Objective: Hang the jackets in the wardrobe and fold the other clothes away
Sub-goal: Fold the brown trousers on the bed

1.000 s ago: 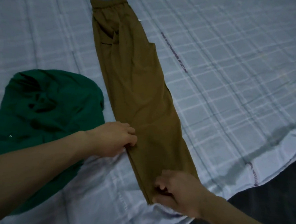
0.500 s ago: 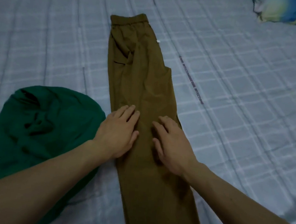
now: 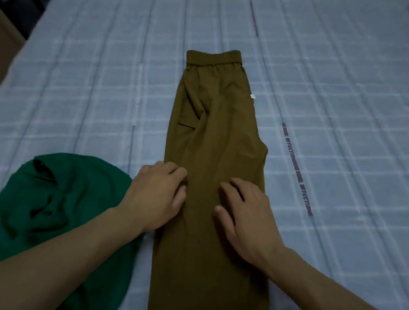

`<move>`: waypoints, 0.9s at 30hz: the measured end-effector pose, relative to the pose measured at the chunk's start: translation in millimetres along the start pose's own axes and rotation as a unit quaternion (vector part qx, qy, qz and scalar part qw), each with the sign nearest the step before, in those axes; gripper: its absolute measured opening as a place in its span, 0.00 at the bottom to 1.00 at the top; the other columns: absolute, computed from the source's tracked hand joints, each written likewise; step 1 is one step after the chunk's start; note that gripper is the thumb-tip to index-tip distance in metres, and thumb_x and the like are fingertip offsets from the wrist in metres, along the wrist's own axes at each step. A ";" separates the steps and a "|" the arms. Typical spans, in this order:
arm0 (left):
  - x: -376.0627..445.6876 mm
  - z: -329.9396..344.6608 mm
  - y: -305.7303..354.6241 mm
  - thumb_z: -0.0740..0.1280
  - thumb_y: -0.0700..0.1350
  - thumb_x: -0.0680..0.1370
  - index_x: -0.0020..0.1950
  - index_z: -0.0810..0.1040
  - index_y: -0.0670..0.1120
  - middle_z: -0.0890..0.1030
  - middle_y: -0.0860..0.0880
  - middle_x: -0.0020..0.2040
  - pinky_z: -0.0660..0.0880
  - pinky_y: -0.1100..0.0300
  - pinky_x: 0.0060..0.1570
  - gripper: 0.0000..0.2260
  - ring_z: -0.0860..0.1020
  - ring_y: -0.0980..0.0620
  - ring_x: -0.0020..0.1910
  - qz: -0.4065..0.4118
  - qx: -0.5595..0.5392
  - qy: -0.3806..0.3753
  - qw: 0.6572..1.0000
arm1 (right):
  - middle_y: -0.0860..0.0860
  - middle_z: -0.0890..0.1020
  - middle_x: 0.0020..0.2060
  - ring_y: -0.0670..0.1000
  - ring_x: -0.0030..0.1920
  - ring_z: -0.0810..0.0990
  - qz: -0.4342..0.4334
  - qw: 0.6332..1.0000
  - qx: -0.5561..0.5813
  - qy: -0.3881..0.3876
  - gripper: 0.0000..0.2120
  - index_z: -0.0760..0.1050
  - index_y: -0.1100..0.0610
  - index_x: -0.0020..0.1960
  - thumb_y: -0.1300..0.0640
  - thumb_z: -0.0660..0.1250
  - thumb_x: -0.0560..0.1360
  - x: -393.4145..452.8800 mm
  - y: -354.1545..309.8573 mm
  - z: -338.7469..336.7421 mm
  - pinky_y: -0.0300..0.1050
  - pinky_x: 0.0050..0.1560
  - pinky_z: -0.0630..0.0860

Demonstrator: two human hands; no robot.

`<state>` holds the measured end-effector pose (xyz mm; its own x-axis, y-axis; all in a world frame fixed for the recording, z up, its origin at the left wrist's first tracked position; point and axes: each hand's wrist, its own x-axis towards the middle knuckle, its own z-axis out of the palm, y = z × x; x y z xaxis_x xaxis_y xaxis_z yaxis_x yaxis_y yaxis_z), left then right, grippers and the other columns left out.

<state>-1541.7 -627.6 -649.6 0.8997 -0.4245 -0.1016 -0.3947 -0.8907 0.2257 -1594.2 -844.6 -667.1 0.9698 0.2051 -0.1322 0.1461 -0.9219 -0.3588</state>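
The olive-brown trousers (image 3: 212,170), already folded leg on leg, lay on the bed (image 3: 340,105) with their long axis running straight away from the fingers: the waistband (image 3: 213,60) lay far beyond the fingertips, and the leg ends ran back under the wrists and out of view. The left hand (image 3: 157,197) rested on the strip's left edge with its fingers loosely bent on the cloth, gripping nothing. The right hand (image 3: 247,214) lay flat on the right half, fingers spread and nearly straight. Both hands sat about midway along the strip, equally near it, so the coming fold probably turned on that lengthwise line. Just left of the left hand lay a crumpled green garment (image 3: 52,215), touching the forearm. No container was in view
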 end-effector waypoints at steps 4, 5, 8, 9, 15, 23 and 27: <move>45.1 -1.6 -20.1 0.60 0.44 0.81 0.58 0.78 0.47 0.80 0.47 0.52 0.75 0.52 0.54 0.09 0.76 0.49 0.51 -0.096 -0.126 0.056 0.986 | 0.54 0.67 0.73 0.54 0.73 0.64 -0.003 0.998 0.016 0.056 0.23 0.65 0.54 0.74 0.46 0.52 0.82 55.7 5.3 -11.0 0.51 0.75 0.61; 56.3 -3.1 -24.6 0.61 0.43 0.81 0.59 0.79 0.47 0.81 0.47 0.55 0.74 0.55 0.54 0.10 0.77 0.49 0.52 -0.116 -0.160 0.072 0.978 | 0.54 0.66 0.74 0.54 0.73 0.64 -0.001 0.998 0.016 0.063 0.23 0.65 0.55 0.75 0.48 0.54 0.82 67.7 8.1 -13.2 0.50 0.75 0.60; 86.8 -7.1 -38.5 0.62 0.41 0.81 0.65 0.78 0.48 0.81 0.48 0.60 0.74 0.57 0.59 0.13 0.78 0.49 0.58 -0.152 -0.246 0.093 0.953 | 0.55 0.64 0.76 0.54 0.76 0.61 0.002 0.998 0.006 0.066 0.23 0.62 0.56 0.76 0.49 0.55 0.83 100.6 15.8 -19.2 0.48 0.75 0.56; 97.3 -8.2 -43.7 0.61 0.40 0.81 0.67 0.76 0.49 0.80 0.48 0.62 0.74 0.56 0.61 0.15 0.78 0.49 0.59 -0.150 -0.261 0.085 0.950 | 0.55 0.62 0.77 0.54 0.76 0.59 0.008 0.998 0.005 0.062 0.24 0.61 0.56 0.77 0.49 0.54 0.83 111.3 17.8 -21.3 0.48 0.76 0.54; 162.6 -14.4 -68.1 0.59 0.34 0.78 0.75 0.67 0.57 0.74 0.44 0.65 0.72 0.47 0.65 0.29 0.73 0.44 0.63 -0.093 -0.210 -0.004 0.973 | 0.53 0.51 0.79 0.53 0.79 0.48 0.005 1.000 -0.017 0.025 0.33 0.51 0.54 0.80 0.37 0.42 0.80 174.0 33.8 -14.7 0.49 0.78 0.46; 199.5 -17.1 -68.9 0.58 0.33 0.77 0.59 0.83 0.50 0.80 0.48 0.63 0.75 0.57 0.62 0.20 0.77 0.48 0.61 -0.176 -0.279 -0.003 0.944 | 0.53 0.48 0.80 0.51 0.79 0.43 0.014 0.998 -0.068 0.014 0.35 0.47 0.54 0.80 0.35 0.37 0.80 184.2 55.1 19.3 0.52 0.78 0.44; 197.0 -27.6 -97.1 0.61 0.36 0.76 0.52 0.85 0.46 0.83 0.46 0.58 0.75 0.56 0.60 0.14 0.80 0.46 0.57 -0.272 -0.239 0.096 0.927 | 0.52 0.50 0.80 0.51 0.79 0.45 0.014 0.998 -0.054 0.022 0.34 0.49 0.54 0.80 0.36 0.40 0.81 184.1 55.2 18.4 0.53 0.78 0.46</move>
<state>-1321.1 -620.2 -664.7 0.9761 0.1442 -0.1629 0.2140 -0.7707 0.6002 -1411.3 -851.7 -728.3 0.9810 0.1666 -0.0991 0.1371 -0.9577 -0.2529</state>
